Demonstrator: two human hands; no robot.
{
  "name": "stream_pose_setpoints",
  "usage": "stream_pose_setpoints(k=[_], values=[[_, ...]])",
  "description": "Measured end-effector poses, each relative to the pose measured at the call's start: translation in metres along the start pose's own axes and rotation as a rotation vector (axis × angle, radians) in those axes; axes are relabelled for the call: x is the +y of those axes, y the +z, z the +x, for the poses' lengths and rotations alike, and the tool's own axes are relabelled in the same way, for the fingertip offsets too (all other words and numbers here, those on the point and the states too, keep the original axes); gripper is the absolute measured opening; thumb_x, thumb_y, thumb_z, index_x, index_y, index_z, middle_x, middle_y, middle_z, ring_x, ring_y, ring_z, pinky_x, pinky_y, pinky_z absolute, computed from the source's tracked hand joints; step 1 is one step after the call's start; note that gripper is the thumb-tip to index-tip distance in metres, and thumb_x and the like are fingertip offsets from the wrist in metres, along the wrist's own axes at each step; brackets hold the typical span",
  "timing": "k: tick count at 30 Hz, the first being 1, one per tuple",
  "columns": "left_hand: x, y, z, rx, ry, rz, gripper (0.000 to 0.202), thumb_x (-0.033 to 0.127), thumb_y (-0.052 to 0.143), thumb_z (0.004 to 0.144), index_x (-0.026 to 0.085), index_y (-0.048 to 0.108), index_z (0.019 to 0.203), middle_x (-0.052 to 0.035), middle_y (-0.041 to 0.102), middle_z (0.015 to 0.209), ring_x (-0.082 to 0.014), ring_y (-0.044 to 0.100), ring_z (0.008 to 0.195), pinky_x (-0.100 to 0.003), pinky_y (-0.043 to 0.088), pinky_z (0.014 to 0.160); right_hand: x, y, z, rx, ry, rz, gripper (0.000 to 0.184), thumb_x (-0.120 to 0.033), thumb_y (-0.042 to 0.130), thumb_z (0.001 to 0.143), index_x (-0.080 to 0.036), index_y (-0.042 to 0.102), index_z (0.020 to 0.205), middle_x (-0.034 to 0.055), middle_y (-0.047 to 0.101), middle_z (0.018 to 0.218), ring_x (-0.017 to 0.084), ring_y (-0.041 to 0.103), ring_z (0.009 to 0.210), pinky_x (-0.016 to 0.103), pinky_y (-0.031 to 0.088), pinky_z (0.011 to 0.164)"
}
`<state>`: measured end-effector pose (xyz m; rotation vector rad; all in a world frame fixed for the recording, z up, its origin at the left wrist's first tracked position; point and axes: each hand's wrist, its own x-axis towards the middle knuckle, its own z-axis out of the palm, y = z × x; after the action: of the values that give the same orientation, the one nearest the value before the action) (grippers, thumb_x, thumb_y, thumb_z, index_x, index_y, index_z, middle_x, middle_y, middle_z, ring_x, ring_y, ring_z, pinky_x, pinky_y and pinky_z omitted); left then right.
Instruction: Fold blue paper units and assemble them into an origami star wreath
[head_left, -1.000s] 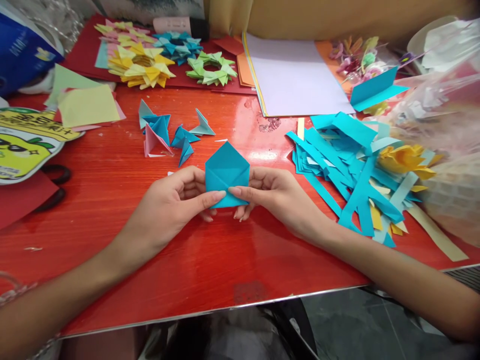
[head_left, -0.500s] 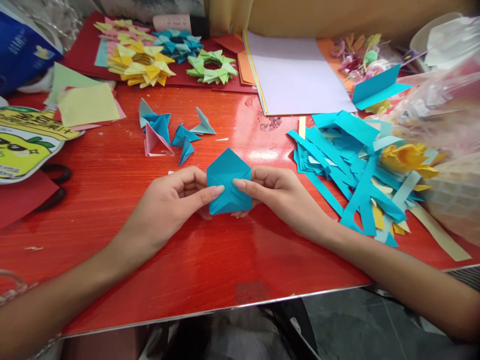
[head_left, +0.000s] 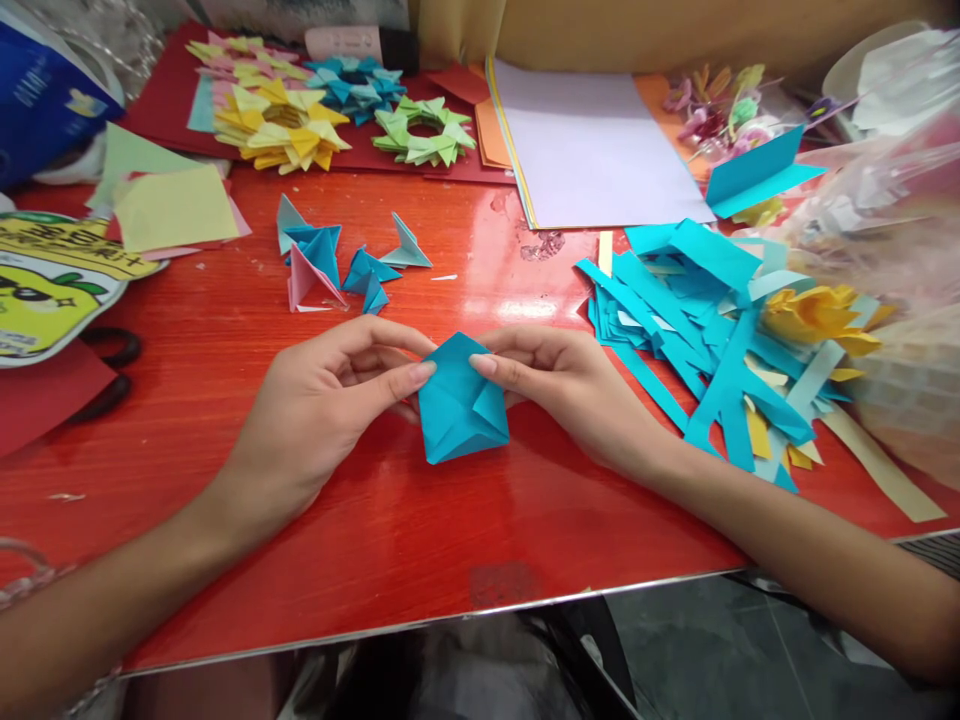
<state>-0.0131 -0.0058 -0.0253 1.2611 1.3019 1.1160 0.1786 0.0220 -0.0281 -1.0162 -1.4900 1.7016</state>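
A blue folded paper, pointed at the top and creased across its lower part, is held up over the red table between both hands. My left hand pinches its upper left edge, thumb in front and fingers behind. On the other side, my right hand grips the upper right edge the same way. The fingertips behind the paper are hidden. Just beyond my left hand lie small folded paper pieces: a pink one, blue ones and a pale blue one.
Blue paper strips are heaped at the right, beside a yellow paper flower and a clear plastic bag. Along the back lie folded paper rings and lilac sheets. Yellow paper squares and black scissor handles are left.
The blue paper has moved down toward me and tilted slightly. Both hands now hold it nearer its top point, and a small flap shows on its right side.
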Motion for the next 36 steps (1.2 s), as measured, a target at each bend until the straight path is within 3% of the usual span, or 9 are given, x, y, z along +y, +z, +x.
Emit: stream_pose_setpoints(k=[3, 5, 8, 12, 17, 22, 28, 33, 36], values=[[0.002, 0.001, -0.001, 0.004, 0.025, -0.045, 0.012, 0.019, 0.073, 0.075, 0.028, 0.074, 0.083, 0.0049, 0.069, 0.076, -0.009, 0.064, 0.067, -0.014, 0.054, 0.062, 0.001, 0.0, 0.0, 0.026, -0.063, 0.105, 0.017, -0.026, 0.063, 0.085, -0.02, 0.067, 0.1, -0.0021, 0.069, 0.075, 0.011, 0.064, 0.068, 0.022, 0.054, 0.063], [0.003, 0.001, -0.002, 0.013, 0.041, -0.065, 0.011, 0.019, 0.071, 0.077, 0.028, 0.075, 0.082, 0.0046, 0.071, 0.077, -0.0095, 0.066, 0.07, -0.013, 0.054, 0.063, 0.002, 0.0, 0.0, 0.05, -0.089, 0.149, 0.016, -0.027, 0.065, 0.085, -0.021, 0.069, 0.099, -0.0024, 0.069, 0.078, 0.01, 0.064, 0.069, 0.022, 0.054, 0.065], [0.004, 0.002, -0.002, 0.039, 0.042, -0.088, 0.012, 0.018, 0.07, 0.078, 0.028, 0.076, 0.082, 0.0043, 0.073, 0.084, -0.0102, 0.067, 0.077, -0.014, 0.056, 0.068, 0.002, -0.002, 0.001, 0.064, -0.042, 0.224, 0.021, -0.034, 0.064, 0.085, -0.021, 0.069, 0.101, -0.0016, 0.07, 0.082, 0.01, 0.066, 0.072, 0.021, 0.055, 0.066], [0.005, 0.003, -0.001, 0.084, 0.015, -0.145, 0.014, 0.017, 0.072, 0.076, 0.026, 0.076, 0.086, 0.0034, 0.074, 0.089, -0.0103, 0.068, 0.08, -0.014, 0.056, 0.069, 0.001, -0.004, 0.003, -0.006, 0.041, 0.275, 0.025, -0.035, 0.062, 0.086, -0.018, 0.069, 0.103, 0.0025, 0.072, 0.089, 0.014, 0.069, 0.081, 0.025, 0.057, 0.072], [0.008, 0.002, -0.001, 0.178, 0.04, -0.138, 0.015, 0.016, 0.073, 0.075, 0.022, 0.075, 0.088, 0.0033, 0.073, 0.087, -0.009, 0.066, 0.075, -0.014, 0.056, 0.066, -0.004, -0.002, 0.0, -0.057, 0.011, 0.217, 0.024, -0.028, 0.068, 0.081, -0.017, 0.069, 0.103, 0.0024, 0.073, 0.096, 0.016, 0.069, 0.087, 0.03, 0.057, 0.081], [0.008, -0.001, -0.004, 0.079, -0.021, -0.084, 0.019, 0.02, 0.073, 0.076, 0.028, 0.073, 0.094, 0.0075, 0.072, 0.091, -0.0087, 0.066, 0.084, -0.013, 0.056, 0.074, -0.001, 0.001, -0.001, -0.004, -0.053, 0.141, 0.019, -0.022, 0.067, 0.082, -0.019, 0.07, 0.1, -0.0001, 0.074, 0.088, 0.015, 0.07, 0.081, 0.028, 0.058, 0.076], [0.003, -0.002, -0.003, 0.029, -0.007, 0.059, 0.02, 0.024, 0.074, 0.073, 0.026, 0.073, 0.092, 0.0018, 0.073, 0.092, -0.0177, 0.069, 0.086, -0.028, 0.059, 0.081, 0.004, -0.003, 0.0, 0.104, -0.063, 0.129, 0.015, -0.023, 0.064, 0.083, -0.022, 0.071, 0.096, -0.001, 0.073, 0.088, 0.014, 0.068, 0.079, 0.028, 0.057, 0.072], [0.005, -0.001, -0.002, -0.043, 0.015, 0.028, 0.021, 0.022, 0.074, 0.075, 0.032, 0.074, 0.093, 0.0048, 0.073, 0.09, -0.0137, 0.069, 0.085, -0.02, 0.058, 0.077, 0.007, -0.004, 0.001, 0.096, -0.058, 0.22, 0.012, -0.022, 0.064, 0.083, -0.022, 0.07, 0.093, -0.0019, 0.071, 0.086, 0.012, 0.067, 0.076, 0.024, 0.055, 0.069], [0.005, -0.002, -0.003, -0.034, 0.008, 0.038, 0.019, 0.023, 0.073, 0.076, 0.033, 0.075, 0.092, 0.0051, 0.074, 0.093, -0.0144, 0.069, 0.089, -0.022, 0.057, 0.083, 0.008, -0.004, 0.002, 0.092, -0.04, 0.231, 0.009, -0.022, 0.064, 0.082, -0.021, 0.07, 0.09, -0.0018, 0.07, 0.083, 0.011, 0.066, 0.074, 0.024, 0.054, 0.067]])
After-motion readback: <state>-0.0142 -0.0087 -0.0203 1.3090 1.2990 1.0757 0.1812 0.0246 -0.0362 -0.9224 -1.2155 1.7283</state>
